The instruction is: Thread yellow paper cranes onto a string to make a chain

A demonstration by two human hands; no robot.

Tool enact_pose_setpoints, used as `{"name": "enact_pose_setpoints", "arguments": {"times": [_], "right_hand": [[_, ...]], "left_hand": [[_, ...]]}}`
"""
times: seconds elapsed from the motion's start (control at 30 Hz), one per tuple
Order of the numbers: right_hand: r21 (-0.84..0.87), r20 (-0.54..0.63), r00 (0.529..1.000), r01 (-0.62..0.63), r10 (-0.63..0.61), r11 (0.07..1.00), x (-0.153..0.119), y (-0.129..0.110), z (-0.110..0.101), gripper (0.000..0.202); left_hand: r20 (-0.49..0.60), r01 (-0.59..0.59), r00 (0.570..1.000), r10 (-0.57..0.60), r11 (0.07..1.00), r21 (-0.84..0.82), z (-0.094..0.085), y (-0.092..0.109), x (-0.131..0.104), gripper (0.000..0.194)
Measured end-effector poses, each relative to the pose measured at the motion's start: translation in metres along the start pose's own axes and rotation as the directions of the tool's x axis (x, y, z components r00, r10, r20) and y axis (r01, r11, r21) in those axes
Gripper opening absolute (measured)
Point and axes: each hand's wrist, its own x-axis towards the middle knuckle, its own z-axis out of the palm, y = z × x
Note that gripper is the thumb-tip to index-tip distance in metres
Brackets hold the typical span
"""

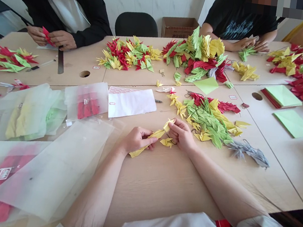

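My left hand [140,140] is closed around a strip of folded yellow paper pieces [138,152], which slants up to the right. At the strip's upper end, my right hand [181,133] pinches a yellow paper piece [167,125]. Just below, between the hands, a loose yellow folded piece [167,142] lies on the table. Right of my right hand are a bundle of green folded paper [209,121], a yellow string of pieces [179,106] and a grey bundle [252,153].
Plastic sleeves [58,164] with red and yellow bundles cover the left side. A white sheet [132,103] lies ahead, with colourful paper piles [130,54] behind it. Green paper squares [294,123] are at right. People sit across the table [158,192], their hands holding paper.
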Motion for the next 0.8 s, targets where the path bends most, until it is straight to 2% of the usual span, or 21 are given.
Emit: {"name": "enact_pose_setpoints", "arguments": {"times": [0.2, 0.5, 0.8], "right_hand": [[0.017, 0.039, 0.998, -0.043, 0.042, 0.999, 0.0001, -0.0018, -0.0014, 0.035], [0.013, 0.026, 0.999, -0.041, 0.041, 0.999, 0.0004, -0.0008, -0.0021, 0.036], [0.011, 0.013, 0.999, -0.04, 0.04, 0.999, 0.0012, -0.0011, -0.0012, 0.037]], "left_hand": [[0.014, -0.056, 0.998, 0.056, 0.998, 0.006, -0.0014, 0.0035, -0.0016, 0.034], [0.066, 0.004, 0.998, 0.003, 0.994, -0.109, -0.0027, 0.0037, -0.0033, 0.036], [0.049, 0.01, 0.999, -0.005, 0.995, -0.097, -0.0021, 0.0045, -0.0029, 0.039]]}}
